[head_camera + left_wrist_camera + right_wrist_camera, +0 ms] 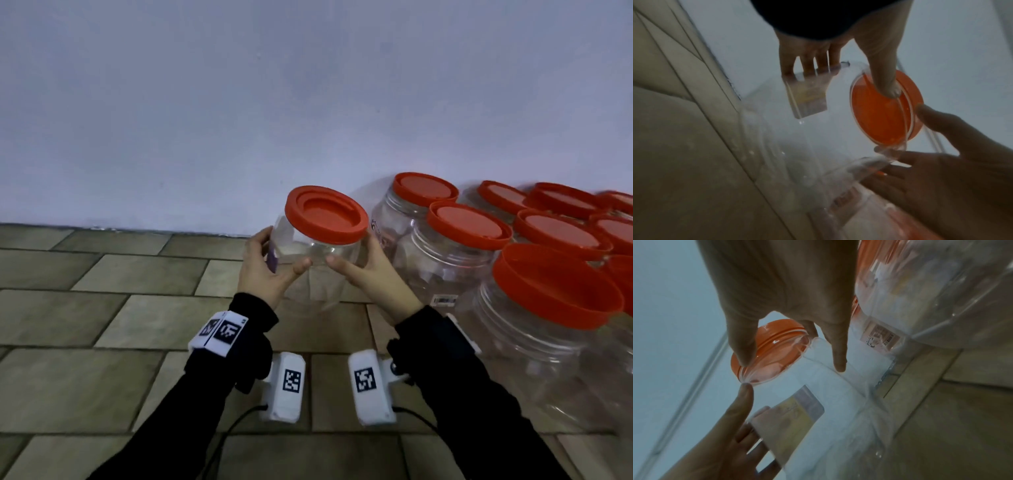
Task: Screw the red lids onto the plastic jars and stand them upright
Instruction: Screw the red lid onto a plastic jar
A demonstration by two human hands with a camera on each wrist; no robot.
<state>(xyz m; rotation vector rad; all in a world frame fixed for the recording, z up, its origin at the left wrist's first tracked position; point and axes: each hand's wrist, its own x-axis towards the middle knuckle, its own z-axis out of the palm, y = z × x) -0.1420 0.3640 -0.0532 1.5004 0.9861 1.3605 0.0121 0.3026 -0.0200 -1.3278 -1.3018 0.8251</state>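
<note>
I hold a clear plastic jar [318,260] above the tiled floor, tilted with its top toward me. A red lid [327,215] sits on its mouth. My left hand [274,263] grips the jar's left side and my right hand [359,263] grips its right side, thumbs in front and nearly touching, fingers behind. In the left wrist view the lid [885,113] shows orange through the jar wall, with my left thumb across it. The right wrist view shows the lid [774,356] and a paper label [797,415] on the jar's left side.
Several clear jars with red lids [455,246] stand upright at the right along the pale wall [239,102]; the nearest one [548,325] is close to my right forearm. Bare tiled floor [102,308] stretches to the left and in front.
</note>
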